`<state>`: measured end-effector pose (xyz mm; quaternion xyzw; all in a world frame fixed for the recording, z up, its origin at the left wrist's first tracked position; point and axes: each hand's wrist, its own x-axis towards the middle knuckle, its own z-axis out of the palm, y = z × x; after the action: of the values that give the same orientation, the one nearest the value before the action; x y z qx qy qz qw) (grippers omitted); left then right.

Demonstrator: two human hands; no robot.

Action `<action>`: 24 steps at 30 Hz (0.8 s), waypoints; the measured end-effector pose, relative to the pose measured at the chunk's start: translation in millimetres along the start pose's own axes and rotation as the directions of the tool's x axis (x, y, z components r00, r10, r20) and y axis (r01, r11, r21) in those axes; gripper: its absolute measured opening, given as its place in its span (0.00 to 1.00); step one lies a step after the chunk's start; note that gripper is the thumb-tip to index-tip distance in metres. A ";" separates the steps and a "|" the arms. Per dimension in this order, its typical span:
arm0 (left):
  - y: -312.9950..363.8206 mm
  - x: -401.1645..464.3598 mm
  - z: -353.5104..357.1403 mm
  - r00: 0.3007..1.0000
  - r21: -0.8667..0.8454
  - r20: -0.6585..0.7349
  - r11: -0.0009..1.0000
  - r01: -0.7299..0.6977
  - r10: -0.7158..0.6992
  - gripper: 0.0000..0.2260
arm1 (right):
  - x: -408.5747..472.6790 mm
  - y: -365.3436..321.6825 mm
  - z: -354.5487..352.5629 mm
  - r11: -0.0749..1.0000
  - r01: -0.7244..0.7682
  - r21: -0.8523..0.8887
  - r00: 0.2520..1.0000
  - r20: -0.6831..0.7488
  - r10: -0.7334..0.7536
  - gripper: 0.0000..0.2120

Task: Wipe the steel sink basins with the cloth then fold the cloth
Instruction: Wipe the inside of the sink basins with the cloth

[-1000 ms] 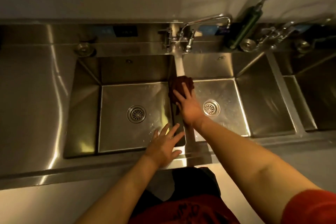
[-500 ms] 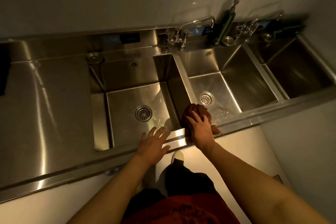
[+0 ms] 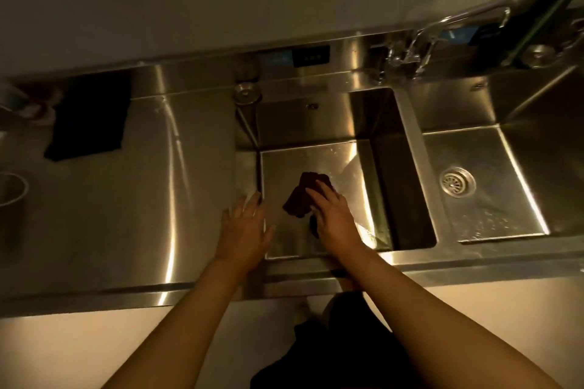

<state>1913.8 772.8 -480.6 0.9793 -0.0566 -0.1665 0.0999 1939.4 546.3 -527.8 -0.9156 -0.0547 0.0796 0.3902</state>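
A dark red cloth (image 3: 300, 199) lies crumpled on the floor of the left steel basin (image 3: 319, 155). My right hand (image 3: 335, 219) presses flat on the cloth's near side, fingers on top of it. My left hand (image 3: 245, 227) hovers open with spread fingers over the basin's left rim, holding nothing. To the right, past the divider, is the second basin (image 3: 493, 199) with its round drain (image 3: 457, 181) showing. The left basin's drain is hidden under the cloth and hand.
A steel drainboard (image 3: 142, 199) stretches to the left, with a black cloth (image 3: 88, 123) at its back and a steel cup (image 3: 11, 193) at the far left edge. A faucet (image 3: 420, 44) stands behind the divider. A round knob (image 3: 247, 92) sits behind the left basin.
My right hand has carried the cloth from the front rim at the divider down onto the left basin's floor. The view has swung left; my left hand stays open by the left rim.
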 end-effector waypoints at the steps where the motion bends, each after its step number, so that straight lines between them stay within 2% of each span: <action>1: -9.3 5.2 -3.3 1.000 0.006 -0.002 1.000 0.026 -0.026 0.30 | 7.7 -3.6 6.8 0.999 0.004 0.036 1.000 -0.001 -0.004 0.22; 6: -40.8 35.5 -12.3 0.991 0.045 -0.065 0.992 0.122 -0.119 0.30 | 37.7 -19.8 40.9 0.959 -0.059 0.278 0.998 0.038 0.050 0.21; 9: -58.1 56.5 -6.9 0.988 0.049 -0.056 0.988 0.147 -0.144 0.31 | 49.9 -32.9 55.8 0.860 -0.142 0.490 0.988 0.120 0.095 0.21; 12: -64.9 76.0 2.1 0.985 0.024 -0.070 0.987 0.160 -0.158 0.30 | 61.3 -40.0 74.7 0.776 -0.196 0.600 0.977 0.187 0.103 0.21; 15: -66.9 84.0 16.8 0.969 -0.060 -0.174 0.984 0.168 -0.176 0.27 | 73.1 -42.7 97.2 0.659 -0.284 0.697 0.955 0.270 0.126 0.20; 19: -77.4 85.7 30.8 0.852 -0.322 -0.343 0.902 0.288 -0.395 0.26 | 87.3 -54.1 130.3 0.542 -0.330 0.773 0.941 0.313 0.127 0.20; 21: -79.4 87.2 33.2 0.831 -0.326 -0.347 0.887 0.327 -0.434 0.26 | 95.4 -63.1 143.6 0.553 -0.328 0.766 0.942 0.306 0.134 0.21; 24: -79.5 88.0 33.2 0.835 -0.316 -0.354 0.894 0.318 -0.422 0.27 | 113.3 -72.3 152.0 0.569 -0.342 0.748 0.938 0.307 0.159 0.21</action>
<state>1991.3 831.7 -556.1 0.9642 0.1785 0.0228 0.1948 2019.2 721.8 -590.9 -0.6325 0.0773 0.2443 0.7310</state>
